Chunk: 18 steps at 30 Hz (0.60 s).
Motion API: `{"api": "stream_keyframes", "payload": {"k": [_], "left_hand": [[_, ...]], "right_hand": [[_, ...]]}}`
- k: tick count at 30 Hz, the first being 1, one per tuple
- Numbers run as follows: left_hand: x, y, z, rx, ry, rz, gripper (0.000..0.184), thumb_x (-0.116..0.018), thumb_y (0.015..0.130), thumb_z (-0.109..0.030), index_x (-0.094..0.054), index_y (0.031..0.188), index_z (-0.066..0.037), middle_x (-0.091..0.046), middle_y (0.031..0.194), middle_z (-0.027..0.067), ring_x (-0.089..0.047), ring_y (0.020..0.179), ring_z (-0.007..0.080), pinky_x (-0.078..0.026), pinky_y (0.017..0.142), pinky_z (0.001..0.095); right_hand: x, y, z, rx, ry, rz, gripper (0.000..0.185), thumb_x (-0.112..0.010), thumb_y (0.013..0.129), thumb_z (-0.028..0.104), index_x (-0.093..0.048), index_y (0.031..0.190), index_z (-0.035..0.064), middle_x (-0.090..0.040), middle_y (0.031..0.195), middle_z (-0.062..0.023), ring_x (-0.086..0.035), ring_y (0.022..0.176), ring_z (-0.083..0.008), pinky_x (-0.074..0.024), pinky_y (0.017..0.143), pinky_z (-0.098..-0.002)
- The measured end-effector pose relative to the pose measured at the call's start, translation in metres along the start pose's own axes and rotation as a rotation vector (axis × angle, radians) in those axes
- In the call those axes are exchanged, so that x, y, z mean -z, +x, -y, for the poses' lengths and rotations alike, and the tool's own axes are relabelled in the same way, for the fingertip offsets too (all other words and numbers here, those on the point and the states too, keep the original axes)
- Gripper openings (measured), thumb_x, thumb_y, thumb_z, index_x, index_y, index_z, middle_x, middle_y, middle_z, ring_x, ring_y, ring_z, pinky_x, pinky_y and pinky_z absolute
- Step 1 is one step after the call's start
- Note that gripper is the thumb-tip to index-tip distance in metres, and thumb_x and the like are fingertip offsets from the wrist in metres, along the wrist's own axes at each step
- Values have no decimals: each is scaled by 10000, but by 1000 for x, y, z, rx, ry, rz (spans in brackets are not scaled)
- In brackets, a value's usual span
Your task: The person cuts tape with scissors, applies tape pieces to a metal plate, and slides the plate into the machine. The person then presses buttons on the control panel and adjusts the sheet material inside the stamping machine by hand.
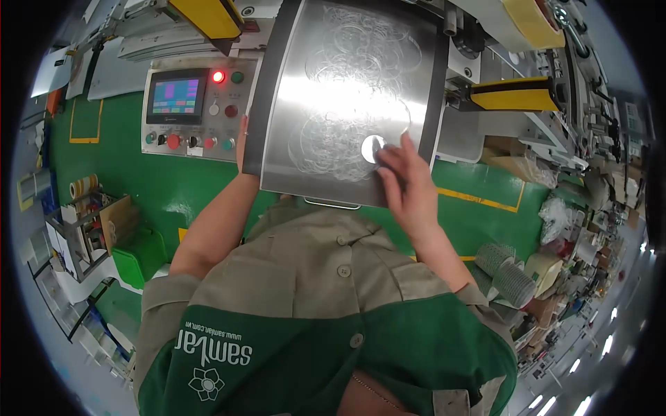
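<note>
A flat metal plate (284, 166) with dark side borders lies tilted before my body, its middle bright with glare. Many thin looping circular lines cover its surface; whether they are scratches or fine strands I cannot make out. My left hand (243, 149) is at the plate's left edge, its fingers mostly hidden behind the dark border. Over the lower right of the plate, my right hand (409, 180) has its fingertips on the edge of a small round shiny disc (372, 148). The index finger stretches upward and the thumb points toward the plate.
Left of the plate stands a control panel (154, 135) with a lit screen, a glowing red lamp and several buttons. Yellow-and-black machine parts (513, 96) flank the plate. A green bin (139, 258) sits at left; mesh rolls (513, 281) and plastic bags (555, 218) lie at right.
</note>
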State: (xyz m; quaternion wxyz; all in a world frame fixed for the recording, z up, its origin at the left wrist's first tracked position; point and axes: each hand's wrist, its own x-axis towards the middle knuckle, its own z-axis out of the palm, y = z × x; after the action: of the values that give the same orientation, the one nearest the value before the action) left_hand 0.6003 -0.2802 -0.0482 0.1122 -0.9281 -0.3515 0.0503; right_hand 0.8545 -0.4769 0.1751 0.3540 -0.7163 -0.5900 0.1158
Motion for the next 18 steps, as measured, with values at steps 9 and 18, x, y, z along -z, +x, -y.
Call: {"api": "stream_keyframes", "payload": {"k": [9, 18], "left_hand": [[59, 2, 1, 17, -76, 74, 548, -412, 1007, -368, -373, 1507, -147, -385, 1547, 38, -353, 1420, 226, -207, 1195, 469], [61, 3, 1, 28, -119, 33, 602, -429, 987, -419, -360, 1517, -142, -361, 1563, 56, -325, 1441, 235, -190, 1205, 454]], "right_hand": [[-15, 1, 0, -39, 20, 30, 625, -668, 900, 43, -393, 1459, -6, -730, 1048, -103, -634, 1097, -302, -471, 987, -391], [-10, 10, 3, -98, 64, 63, 626, -643, 919, 50, -366, 1480, 14, -722, 1067, -101, -637, 1099, -290, -494, 954, -381]]}}
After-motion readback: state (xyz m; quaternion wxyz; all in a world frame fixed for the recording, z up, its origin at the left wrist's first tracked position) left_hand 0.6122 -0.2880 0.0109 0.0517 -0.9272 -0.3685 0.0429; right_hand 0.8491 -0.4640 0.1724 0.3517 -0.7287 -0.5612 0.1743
